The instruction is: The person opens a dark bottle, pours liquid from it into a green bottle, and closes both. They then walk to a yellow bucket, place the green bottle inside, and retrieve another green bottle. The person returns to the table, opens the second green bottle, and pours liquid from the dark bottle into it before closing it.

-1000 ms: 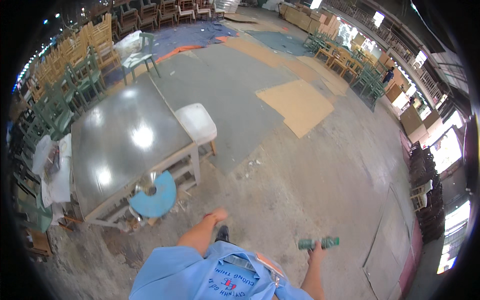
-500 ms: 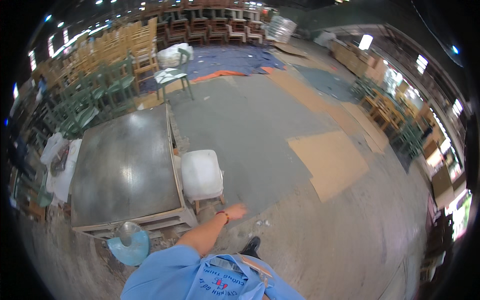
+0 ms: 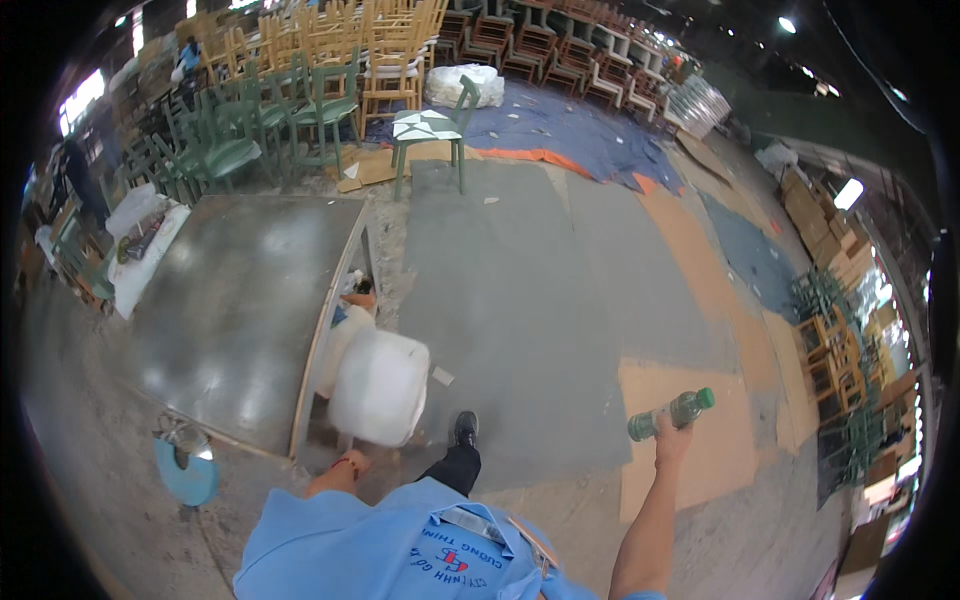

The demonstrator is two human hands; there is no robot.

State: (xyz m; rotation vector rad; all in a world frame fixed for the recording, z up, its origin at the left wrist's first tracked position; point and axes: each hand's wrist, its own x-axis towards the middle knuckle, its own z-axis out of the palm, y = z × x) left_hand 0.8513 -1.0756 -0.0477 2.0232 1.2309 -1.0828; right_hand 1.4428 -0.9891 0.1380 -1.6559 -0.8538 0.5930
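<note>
A clear greenish plastic bottle (image 3: 686, 408) with a green cap lies tilted in my right hand (image 3: 672, 437), whose fingers are wrapped round it. That arm stretches out over the floor on the right. Low on the left, my left hand (image 3: 352, 462) hangs just below a white-topped stool (image 3: 380, 388) beside the table. A reddish bracelet is on that wrist. The fingers are blurred and small, so whether they touch the stool cannot be made out. My black shoe (image 3: 466, 430) is on the floor to the right of the stool.
A low table with a dark metal top (image 3: 245, 310) stands at the left, with a light-blue round object (image 3: 187, 475) at its near corner. Green chairs (image 3: 325, 105) and stacked wooden chairs (image 3: 395, 50) fill the back left. Cardboard sheets (image 3: 690, 440) cover part of the floor.
My right hand has come into view on the right, holding the bottle. My left hand has moved left and lower, near the stool. The view has turned, and my shoe shows farther forward.
</note>
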